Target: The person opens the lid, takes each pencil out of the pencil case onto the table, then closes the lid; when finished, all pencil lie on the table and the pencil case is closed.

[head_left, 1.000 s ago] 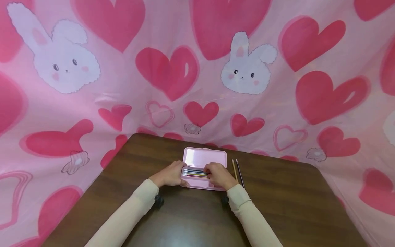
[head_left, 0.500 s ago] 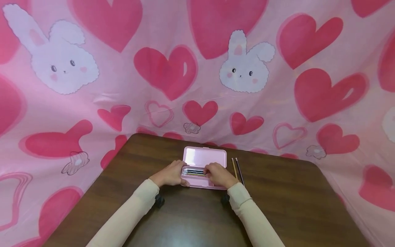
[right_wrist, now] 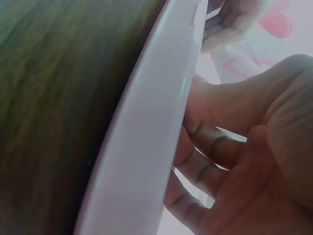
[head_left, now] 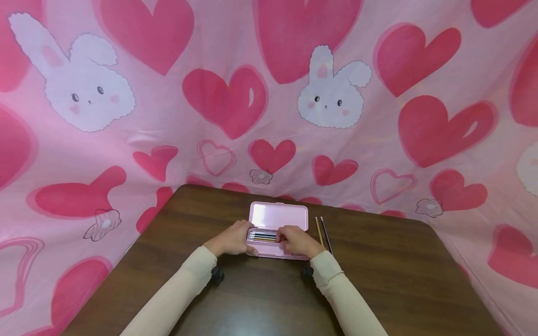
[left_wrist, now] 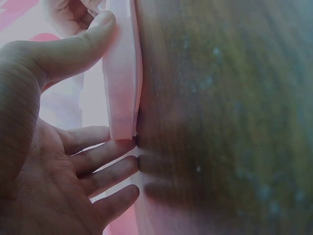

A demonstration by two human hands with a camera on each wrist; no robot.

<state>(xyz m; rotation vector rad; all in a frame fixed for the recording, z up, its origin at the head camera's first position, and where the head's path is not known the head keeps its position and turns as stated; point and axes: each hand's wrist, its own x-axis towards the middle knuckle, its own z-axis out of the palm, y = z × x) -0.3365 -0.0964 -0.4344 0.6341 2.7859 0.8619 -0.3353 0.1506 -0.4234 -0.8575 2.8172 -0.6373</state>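
A pink pencil case (head_left: 269,251) lies on the table with its lid (head_left: 279,216) raised at the back. Several thin pencils (head_left: 262,236) lie side by side in its rear compartment. My left hand (head_left: 233,238) holds the case's left end, the thumb along the front wall and the fingers at the end and behind. In the left wrist view that thumb (left_wrist: 73,56) presses the wall. My right hand (head_left: 296,240) reaches into the case from the right, its bent fingers on the pencils' right ends. The right wrist view hides those fingertips behind the case wall.
Two loose pencils, one tan (head_left: 319,232) and one dark (head_left: 327,235), lie on the brown table (head_left: 378,266) right of the case. A pink cloth (head_left: 235,112) with hearts and rabbits hangs behind the table.
The pencils in the case sit closer together than a second ago, and the red one at the front no longer shows. The right hand shifts slightly left over them; the left hand stays put.
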